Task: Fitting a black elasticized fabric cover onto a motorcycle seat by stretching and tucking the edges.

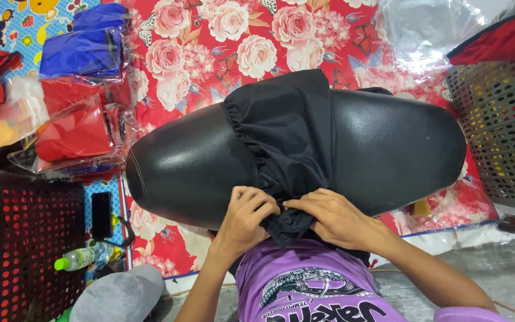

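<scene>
A long black motorcycle seat (388, 149) lies across a red floral mat. A black fabric cover with an elastic ruffled edge (281, 134) is draped over the seat's middle. My left hand (242, 214) and my right hand (332, 217) both grip the bunched near edge of this cover at the seat's front side, fingers curled into the cloth. The hands almost touch each other. My purple printed shirt shows just below them.
Plastic-wrapped red and blue fabric packs (78, 89) pile at the left. A dark perforated basket (25, 238) stands at lower left, a green one (502, 131) at right. A phone (101, 213) and a small bottle (78, 258) lie near the left basket.
</scene>
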